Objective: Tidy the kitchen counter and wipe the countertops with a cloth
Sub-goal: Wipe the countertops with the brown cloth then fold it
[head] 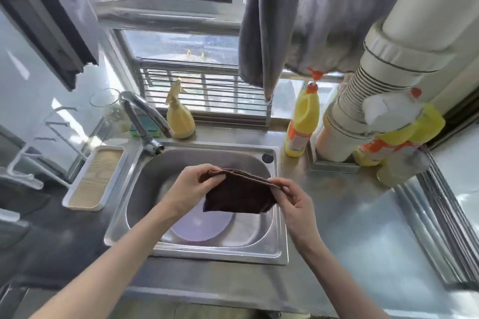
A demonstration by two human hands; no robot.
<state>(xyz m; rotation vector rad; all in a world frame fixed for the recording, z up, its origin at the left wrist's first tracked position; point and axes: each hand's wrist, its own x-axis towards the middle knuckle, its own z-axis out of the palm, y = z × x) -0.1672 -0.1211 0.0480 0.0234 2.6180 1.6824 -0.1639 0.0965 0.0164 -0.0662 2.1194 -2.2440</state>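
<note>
A dark brown cloth [239,195], folded double, hangs over the steel sink [272,158]. My left hand [193,185] pinches its upper left corner and my right hand [294,198] pinches its upper right corner, so the top edge is stretched between them. A pale round plate [199,228] lies in the bottom of the basin, partly hidden by the cloth. The steel countertop [363,228] spreads to the right of the sink.
A faucet [141,114] arches over the sink's back left. A yellow spray bottle [180,116], a yellow detergent bottle [302,124] and more bottles [399,137] stand along the back. A white tray [96,176] lies left. A grey towel [285,21] hangs above.
</note>
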